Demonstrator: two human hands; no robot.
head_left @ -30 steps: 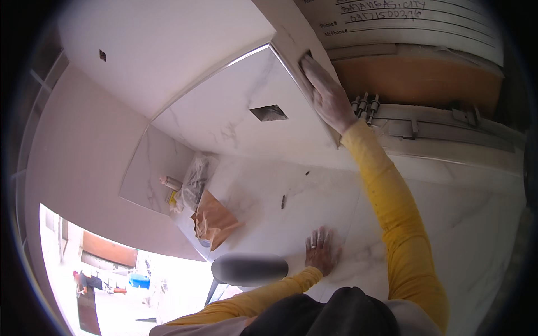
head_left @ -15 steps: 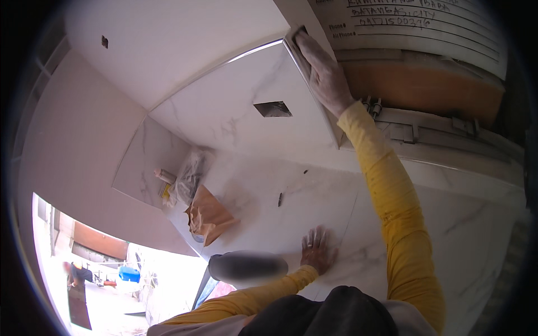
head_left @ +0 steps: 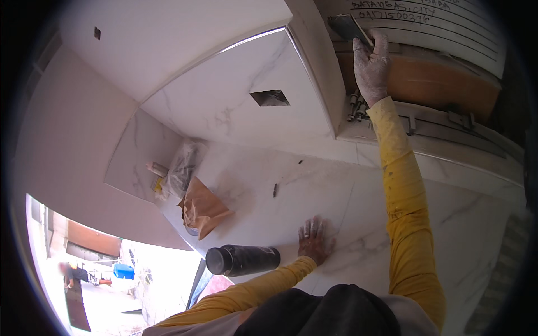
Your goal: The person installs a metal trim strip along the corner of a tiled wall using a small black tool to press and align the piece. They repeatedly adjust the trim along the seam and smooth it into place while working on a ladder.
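Note:
My right hand (head_left: pixel 374 70), dusted white, grips a dark, flat rectangular sanding block (head_left: pixel 348 28) with a pale edge. It holds the block in the opening at the upper right, apart from the white wall edge (head_left: pixel 314 61). Palm down with fingers spread, my left hand (head_left: pixel 315 242) rests on the white marble-patterned counter (head_left: pixel 358 196). A black bottle (head_left: pixel 246 260) lies on its side beside my left forearm. Behind the counter, the marble-patterned wall panel (head_left: pixel 213 84) has a rectangular cutout (head_left: pixel 270 98) and a shiny metal trim along its edge.
Crumpled brown paper (head_left: pixel 206 210), a clear plastic bag (head_left: pixel 184 168) and a small tube (head_left: pixel 158 169) sit at the counter's left end. Small dark bits (head_left: pixel 275 190) lie mid-counter. Metal bolts (head_left: pixel 357 106) stand on the ledge. Beyond the opening at lower left is a person (head_left: pixel 73 273).
My right hand has come off the wall edge and moved right with the block, which now shows more fully. My left hand stays flat on the counter. The view has shifted slightly.

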